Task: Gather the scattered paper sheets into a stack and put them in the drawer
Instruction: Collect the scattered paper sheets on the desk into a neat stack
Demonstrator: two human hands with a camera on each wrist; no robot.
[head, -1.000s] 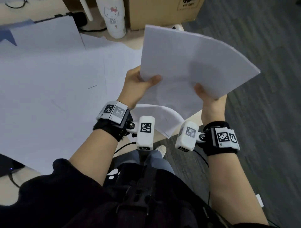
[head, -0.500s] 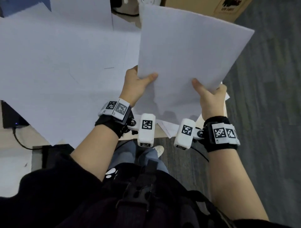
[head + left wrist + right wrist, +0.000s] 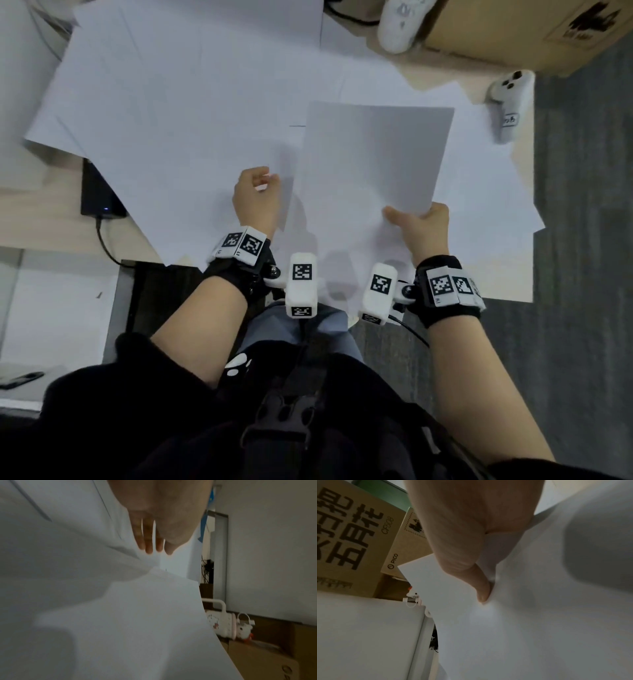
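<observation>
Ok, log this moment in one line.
stage: gathering | right hand: pinches held sheets | left hand: free, fingers straight | loose sheets: on desk

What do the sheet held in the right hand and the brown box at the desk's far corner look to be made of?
Held sheet: thin matte white paper; it dents under the thumb in the right wrist view. Brown box: apparently cardboard, dull tan, with a dark printed label.

An office, by its grey carpet floor (image 3: 582, 240), pale desk (image 3: 44, 202), cardboard boxes (image 3: 507, 31) and cabled black device (image 3: 99, 195).
</observation>
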